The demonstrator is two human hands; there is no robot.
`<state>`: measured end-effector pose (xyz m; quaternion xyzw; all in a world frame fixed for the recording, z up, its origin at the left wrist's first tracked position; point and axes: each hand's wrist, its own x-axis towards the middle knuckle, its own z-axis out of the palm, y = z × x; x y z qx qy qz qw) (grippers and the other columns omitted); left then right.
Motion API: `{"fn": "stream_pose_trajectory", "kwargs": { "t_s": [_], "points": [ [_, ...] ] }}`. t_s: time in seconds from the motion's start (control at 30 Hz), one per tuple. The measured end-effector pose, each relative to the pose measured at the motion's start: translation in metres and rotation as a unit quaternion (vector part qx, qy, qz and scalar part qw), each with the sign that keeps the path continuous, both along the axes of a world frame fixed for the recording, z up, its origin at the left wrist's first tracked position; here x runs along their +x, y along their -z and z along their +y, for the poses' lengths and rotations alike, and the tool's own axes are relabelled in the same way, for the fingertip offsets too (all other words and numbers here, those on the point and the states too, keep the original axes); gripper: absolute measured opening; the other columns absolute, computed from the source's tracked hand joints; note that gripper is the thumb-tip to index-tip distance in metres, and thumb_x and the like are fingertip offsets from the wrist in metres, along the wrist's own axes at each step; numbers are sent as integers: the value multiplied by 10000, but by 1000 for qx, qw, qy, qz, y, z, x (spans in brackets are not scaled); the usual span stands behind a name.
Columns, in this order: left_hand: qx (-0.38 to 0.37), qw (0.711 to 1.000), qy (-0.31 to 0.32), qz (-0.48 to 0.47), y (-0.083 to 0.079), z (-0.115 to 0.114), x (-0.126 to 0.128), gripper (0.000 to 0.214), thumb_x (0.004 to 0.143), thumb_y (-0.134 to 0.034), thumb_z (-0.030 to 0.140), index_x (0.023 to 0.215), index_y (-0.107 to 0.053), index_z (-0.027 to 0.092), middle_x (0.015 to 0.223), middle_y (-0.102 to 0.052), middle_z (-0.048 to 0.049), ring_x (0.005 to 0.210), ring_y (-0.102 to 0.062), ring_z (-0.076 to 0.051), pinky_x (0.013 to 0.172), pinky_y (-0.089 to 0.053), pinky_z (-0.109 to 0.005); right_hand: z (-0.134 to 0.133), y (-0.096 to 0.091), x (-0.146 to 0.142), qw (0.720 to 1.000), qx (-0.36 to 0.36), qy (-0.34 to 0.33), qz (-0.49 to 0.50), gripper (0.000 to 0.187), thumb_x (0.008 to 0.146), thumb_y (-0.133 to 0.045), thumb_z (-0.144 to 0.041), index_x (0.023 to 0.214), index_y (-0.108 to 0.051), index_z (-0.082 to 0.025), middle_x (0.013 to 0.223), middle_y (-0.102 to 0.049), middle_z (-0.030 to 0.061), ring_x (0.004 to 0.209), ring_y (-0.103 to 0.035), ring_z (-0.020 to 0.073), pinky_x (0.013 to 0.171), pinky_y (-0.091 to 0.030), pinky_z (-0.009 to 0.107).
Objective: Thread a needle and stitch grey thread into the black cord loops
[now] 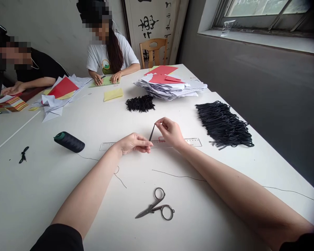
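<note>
1. Short black cord (152,133): tilted slightly from upright, held above a clear ruler (192,142) on the table (42,195).
2. Right hand (170,132): fingertips pinch the cord's upper end.
3. Left hand (133,144): fingers closed on the lower end (contact partly hidden).
4. Loose black thread (178,175): lies under the forearms.
5. Scissors (152,209): lie nearer the person.
6. Thread spool (69,142): lies left.
7. Looped black cord bundle (223,124): lies right.

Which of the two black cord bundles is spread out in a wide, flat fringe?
The bundle near the table's right edge, nearer the right hand; the other bundle is a small, tight clump further up the table.
</note>
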<state>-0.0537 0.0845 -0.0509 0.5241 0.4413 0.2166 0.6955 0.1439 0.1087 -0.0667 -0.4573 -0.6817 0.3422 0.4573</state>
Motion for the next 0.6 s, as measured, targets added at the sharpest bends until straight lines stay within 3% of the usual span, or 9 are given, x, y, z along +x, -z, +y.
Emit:
{"fn": "stream_pose_trajectory", "kwargs": {
  "t_s": [0.1,0.13,0.2,0.27,0.33,0.37,0.4,0.47,0.6],
  "points": [
    [0,989,145,26,-2,-4,-6,272,621,-816,431,701,-762,177,720,-723,-106,697,-674,-203,636,-514,-276,2,-4,3,998,52,44,12,237,882,-501,-396,833,-562,-172,542,-313,-45,493,-285,102,490,-267,247],
    [8,987,160,14,-1,-5,-6,307,590,-822,467,650,-750,175,692,-716,-113,671,-673,-219,611,-515,-292,3,-6,5,996,71,59,15,237,888,-494,-396,837,-561,-174,545,-307,-45,499,-282,104,498,-264,249],
    [46,993,104,-28,3,-6,-2,428,570,-788,577,498,-678,169,589,-674,-107,555,-630,-201,531,-489,-293,5,-8,8,991,103,83,9,228,894,-485,-388,842,-559,-179,547,-301,-45,503,-280,106,509,-263,251],
    [125,988,-68,-66,8,-5,7,520,639,-710,637,432,-592,175,515,-618,-64,441,-526,-121,452,-417,-246,6,-8,10,988,128,85,-16,205,897,-481,-363,840,-559,-182,545,-317,-43,500,-289,106,516,-268,252],
    [218,945,-237,-62,11,-5,19,395,696,-713,554,583,-652,181,604,-656,-25,408,-450,-64,415,-351,-212,5,-5,9,986,146,64,-44,188,904,-473,-337,840,-558,-182,542,-358,-38,492,-307,104,521,-280,252],
    [248,927,-279,-45,12,-5,24,303,702,-735,494,747,-702,196,705,-696,-19,408,-448,-54,405,-338,-207,4,-3,8,986,152,48,-59,186,911,-466,-331,847,-559,-182,543,-382,-34,487,-318,103,523,-288,252],
    [267,915,-303,-26,13,-6,29,330,697,-756,442,932,-713,215,825,-725,-28,415,-473,-56,399,-341,-211,2,-1,7,984,157,33,-72,189,919,-458,-329,857,-561,-184,547,-408,-30,483,-331,102,526,-297,252],
    [261,921,-287,-9,14,-7,36,523,697,-765,405,1178,-650,237,1045,-717,-67,506,-594,-99,446,-424,-230,-1,1,4,983,161,9,-91,193,930,-448,-333,879,-563,-188,560,-458,-19,482,-368,105,532,-319,252],
    [233,926,-288,-78,19,-8,41,422,671,-790,402,1009,-723,160,976,-733,-101,848,-702,-219,784,-540,-329,-6,2,-1,985,148,-16,-88,194,934,-440,-336,885,-561,-193,582,-502,-4,516,-465,119,544,-360,252]
  ]
}}
